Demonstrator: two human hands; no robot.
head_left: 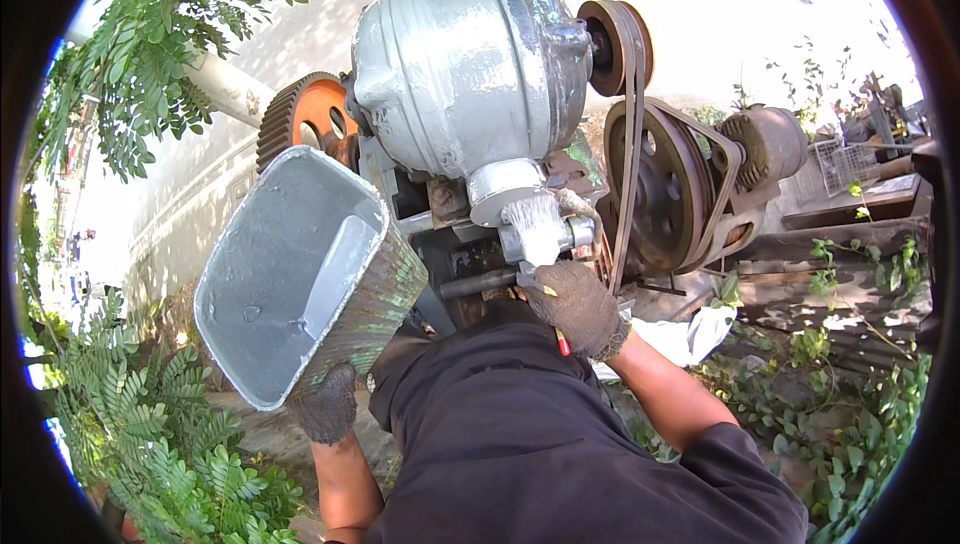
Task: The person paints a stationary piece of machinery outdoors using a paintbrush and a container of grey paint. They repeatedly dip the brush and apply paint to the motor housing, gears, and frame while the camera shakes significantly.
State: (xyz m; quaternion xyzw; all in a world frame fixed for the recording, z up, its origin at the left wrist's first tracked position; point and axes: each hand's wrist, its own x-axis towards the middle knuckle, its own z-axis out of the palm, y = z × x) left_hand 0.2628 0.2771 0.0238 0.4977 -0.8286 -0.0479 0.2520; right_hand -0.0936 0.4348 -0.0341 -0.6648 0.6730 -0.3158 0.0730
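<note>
We see a big, round, silver-gray machine housing (455, 79) at the top middle. Next in size is the metal hopper (275, 264), down to its left, with its wide mouth showing. On the right is a large belt pulley (655, 179). Smaller is the round collar (500, 189) at the bottom of the housing. Smallest is the paintbrush (540, 229), its pale bristles right by the collar's low edge; we can't be sure they touch.

The bristles could catch on the metal bits close by if we push too hard. Our glove could get pulled in if the pulley turned. The hopper could tip if it is loose and bumped.

Our right hand (578, 306) is closed around the brush, and that forearm slants in from the lower right. Our left hand (325, 406) is up against the hopper's lower end, fingers partly hidden, so we can't tell if it grips.
</note>
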